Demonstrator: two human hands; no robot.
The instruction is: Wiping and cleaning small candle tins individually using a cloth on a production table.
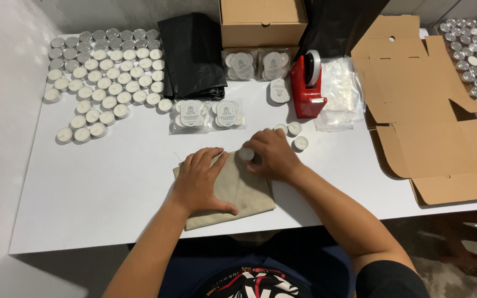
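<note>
**Two hands at a beige cloth pouch, one tealight in the fingers**

Left hand [201, 179] lies flat and open, palm down, pressing on the beige cloth pouch [238, 193]. Right hand [271, 154] is closed around one white tealight [245, 153], pinched at the fingertips just above the pouch's far edge. Three more loose tealights [294, 136] sit just beyond the right hand's knuckles, near a red tape dispenser [307, 85]. Packed tealight bags [208, 115] lie just beyond the left fingertips; a large field of tealights [106, 77] lies well apart, beyond and outward of the left hand. A flat cardboard box blank [426, 110] lies outward of the right hand.

Judgement: a steady flat left palm keeps the cloth from sliding; a light pinch on the cup rim, kept level, should spare the wax.

Not resolvable: whether the pouch mouth is open, and whether anything is inside it. Right fingertips partly cover the tealight. Prints on the bags are too small to make out.
</note>
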